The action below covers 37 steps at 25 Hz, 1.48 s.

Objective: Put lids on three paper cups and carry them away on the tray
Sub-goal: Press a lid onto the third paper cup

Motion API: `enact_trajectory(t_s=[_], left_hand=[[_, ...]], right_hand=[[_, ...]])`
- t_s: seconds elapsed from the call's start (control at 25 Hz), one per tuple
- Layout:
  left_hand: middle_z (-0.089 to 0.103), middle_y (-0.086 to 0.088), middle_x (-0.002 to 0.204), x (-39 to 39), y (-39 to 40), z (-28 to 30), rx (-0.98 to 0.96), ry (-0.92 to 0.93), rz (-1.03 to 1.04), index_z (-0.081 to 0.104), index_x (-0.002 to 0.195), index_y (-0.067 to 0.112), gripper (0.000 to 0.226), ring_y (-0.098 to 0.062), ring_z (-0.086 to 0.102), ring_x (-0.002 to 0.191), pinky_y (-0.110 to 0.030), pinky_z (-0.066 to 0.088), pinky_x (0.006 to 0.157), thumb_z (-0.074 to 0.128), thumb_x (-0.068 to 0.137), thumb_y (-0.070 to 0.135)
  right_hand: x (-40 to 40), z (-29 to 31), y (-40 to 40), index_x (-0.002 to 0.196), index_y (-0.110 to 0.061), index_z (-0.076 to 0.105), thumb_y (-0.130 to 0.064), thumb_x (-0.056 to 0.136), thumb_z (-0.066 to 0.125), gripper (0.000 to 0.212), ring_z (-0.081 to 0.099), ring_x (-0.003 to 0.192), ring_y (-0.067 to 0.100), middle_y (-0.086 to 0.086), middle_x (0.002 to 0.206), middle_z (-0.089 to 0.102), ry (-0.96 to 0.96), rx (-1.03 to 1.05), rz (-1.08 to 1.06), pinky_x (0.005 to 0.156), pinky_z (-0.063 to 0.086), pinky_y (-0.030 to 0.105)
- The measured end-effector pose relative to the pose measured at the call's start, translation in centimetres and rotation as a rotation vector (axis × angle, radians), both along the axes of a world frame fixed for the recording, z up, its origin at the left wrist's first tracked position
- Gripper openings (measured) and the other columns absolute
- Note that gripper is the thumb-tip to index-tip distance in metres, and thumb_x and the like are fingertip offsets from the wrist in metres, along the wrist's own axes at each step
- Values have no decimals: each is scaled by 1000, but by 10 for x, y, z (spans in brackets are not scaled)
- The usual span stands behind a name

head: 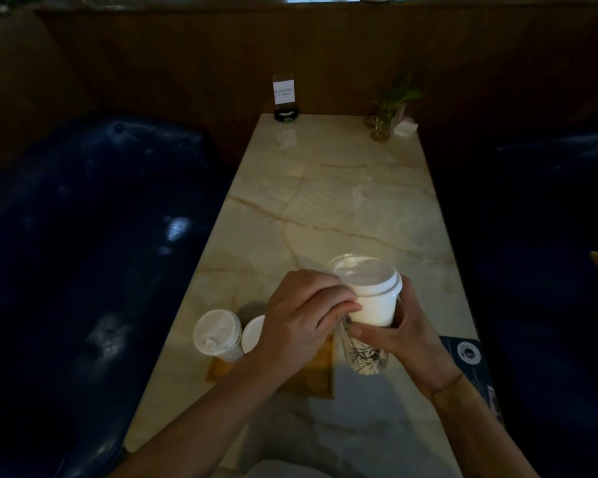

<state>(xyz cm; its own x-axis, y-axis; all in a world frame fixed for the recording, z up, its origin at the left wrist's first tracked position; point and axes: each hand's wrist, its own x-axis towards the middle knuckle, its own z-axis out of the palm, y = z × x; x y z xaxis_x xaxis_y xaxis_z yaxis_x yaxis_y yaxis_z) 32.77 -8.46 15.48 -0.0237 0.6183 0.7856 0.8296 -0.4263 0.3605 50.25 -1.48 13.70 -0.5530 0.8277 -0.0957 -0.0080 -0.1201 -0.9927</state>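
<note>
Lidded cup, marble table, dim booth

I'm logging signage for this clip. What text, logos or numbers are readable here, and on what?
No text can be read.
White card in the clear stand at the table's far end: lines of print, too blurred.
Dark blue leaflet at the right table edge: round white emblem, wording too small.
Printed paper cup in the hands: black drawing, no legible words.

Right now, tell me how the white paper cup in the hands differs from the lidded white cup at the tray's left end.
The held white paper cup is gripped by both hands; the left white cup stands untouched on the wooden tray. The held cup is tilted; the left cup is upright. Both wear white lids.
</note>
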Motion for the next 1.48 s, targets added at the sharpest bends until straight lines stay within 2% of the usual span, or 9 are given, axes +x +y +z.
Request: enact_trajectory(t_s=[0.2, 0.36, 0.52, 0.68, 0.76, 0.92, 1.08, 1.32, 1.48], left_hand=[[73, -3, 90, 15, 6, 8, 22, 53, 47, 79, 88, 10, 15, -20, 70, 85, -37, 55, 77, 75, 89, 24], [74, -3, 95, 12, 9, 6, 20, 62, 50, 79, 93, 10, 15, -19, 70, 89, -37, 55, 79, 75, 90, 24], [74, 0, 96, 7, 10, 4, 48, 28, 66, 79, 93, 12, 15, -11, 65, 94, -37, 54, 79, 81, 85, 24], [69, 7, 100, 3, 10, 8, 70, -92, 7, 76, 93, 16, 14, -5, 60, 98, -41, 54, 74, 81, 84, 26], [68, 8, 102, -1, 9, 10, 76, -91, -15, 73, 96, 18, 16, -4, 61, 96, -42, 54, 72, 79, 85, 28], [69, 8, 102, -6, 7, 11, 77, -105, -22, 70, 99, 21, 17, -4, 61, 93, -37, 54, 74, 77, 86, 29], [73, 0, 96, -7, 8, 8, 81, -70, -4, 73, 96, 16, 15, -11, 63, 90, -36, 55, 75, 78, 86, 26], [74, -2, 92, 2, 9, 9, 78, 101, 73, 80, 91, 11, 18, -18, 69, 84, -34, 54, 79, 74, 91, 27], [75, -1, 94, 6, 11, 10, 68, 156, 135, 79, 91, 12, 19, -19, 69, 86, -33, 52, 80, 71, 94, 29]], right_hand=[[-16, -3, -9, 134, -13, 43, -9, 54, 97, 97, 63, 113, 10, 2, 125, 62, -171, 208, -184, 92, 56, 27], [-16, -4, -12, 124, -33, 44, -12, 57, 96, 87, 61, 96, -16, -15, 112, 61, -160, 209, -299, 70, 51, 5], [-8, 0, -11, 114, -44, 48, -25, 50, 97, 83, 67, 94, -4, -9, 111, 65, -90, 153, -262, 69, 57, 15], [0, 5, -8, 125, -30, 55, -30, 47, 91, 86, 71, 103, 23, 4, 116, 71, 32, 50, -161, 81, 61, 42], [4, 5, -4, 127, -26, 57, -24, 50, 91, 83, 71, 105, 30, 11, 117, 72, 82, -12, -84, 82, 61, 46], [9, 5, 2, 128, -16, 59, -13, 59, 85, 74, 71, 105, 36, 19, 116, 72, 194, -149, 76, 79, 61, 41], [6, 6, -1, 126, -18, 61, -20, 62, 83, 68, 72, 106, 30, 16, 116, 74, 142, -185, 114, 80, 61, 35], [-8, 12, -4, 127, -27, 40, -31, 49, 99, 97, 72, 98, 10, 2, 113, 67, -121, -22, -39, 75, 62, 31], [-12, 6, -7, 119, -32, 45, -17, 60, 93, 78, 73, 93, 8, 1, 109, 69, -111, 12, -153, 66, 61, 24]])
